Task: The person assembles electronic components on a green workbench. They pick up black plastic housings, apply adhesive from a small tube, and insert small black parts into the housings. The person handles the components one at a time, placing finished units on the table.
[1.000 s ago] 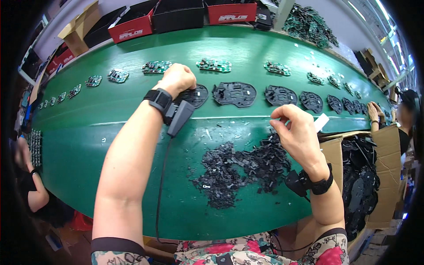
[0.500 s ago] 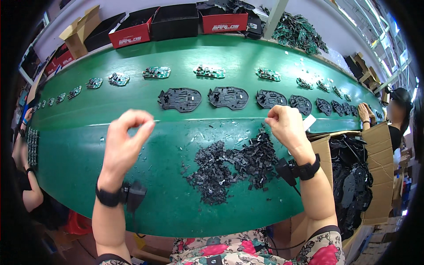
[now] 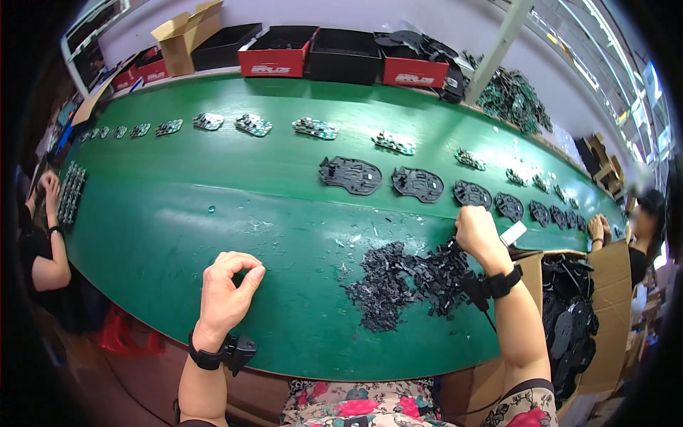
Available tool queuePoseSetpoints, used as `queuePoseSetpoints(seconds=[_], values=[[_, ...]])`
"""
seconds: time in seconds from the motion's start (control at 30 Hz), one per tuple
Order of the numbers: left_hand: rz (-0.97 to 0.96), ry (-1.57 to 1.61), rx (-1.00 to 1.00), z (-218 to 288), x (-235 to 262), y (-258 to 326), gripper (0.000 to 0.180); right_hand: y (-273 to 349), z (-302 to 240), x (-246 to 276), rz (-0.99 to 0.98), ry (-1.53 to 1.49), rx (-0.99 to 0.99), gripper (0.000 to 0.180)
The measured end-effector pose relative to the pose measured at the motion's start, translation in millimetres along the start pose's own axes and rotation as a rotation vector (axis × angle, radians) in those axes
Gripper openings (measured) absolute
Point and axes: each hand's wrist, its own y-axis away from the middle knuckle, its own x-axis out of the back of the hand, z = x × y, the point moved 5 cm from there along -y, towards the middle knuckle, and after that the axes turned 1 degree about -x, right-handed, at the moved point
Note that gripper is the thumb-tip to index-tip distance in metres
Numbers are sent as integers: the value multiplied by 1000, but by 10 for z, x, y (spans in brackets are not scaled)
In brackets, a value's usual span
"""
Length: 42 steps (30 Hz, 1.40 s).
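My left hand is over the bare left part of the green table, its thumb and forefinger brought together in a pinch. Whatever may be between those fingertips is too small to make out. At the right, my right hand is closed, just on the near side of a black mouse-shaped plastic base. Its fingertips are hidden, so I cannot tell what they hold. Below that hand lies a heap of small black plastic parts. More black bases stand in a row across the table.
Behind the bases runs a row of green circuit boards. An open carton of black parts is at my right. Boxes and a pile of boards line the back. Other people's hands work at both ends.
My view has swung left, so the table's contents appear farther right and lower. My left hand has drawn back toward me. My right hand stays near the same base, its fingers more hidden.
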Motion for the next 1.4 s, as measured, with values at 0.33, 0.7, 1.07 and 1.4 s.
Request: queuePoseSetpoints(seconds=[0.33, 0.7, 1.07, 1.4], values=[[-135, -155, -28, -124, -78, -9, 17, -556, -1381, 358, 348, -384, 595, 2], [-135, -129, -11, -161, -86, -33, 17, -1332, -1568, -102, -7, -246, 616, 10], [-109, -132, -39, -130, -115, -38, 19, -1413, -1317, -254, -62, -455, 424, 20], [-101, -150, -20, -157, -102, -9, 18, -1406, -1340, -25, -201, -276, 404, 13]])
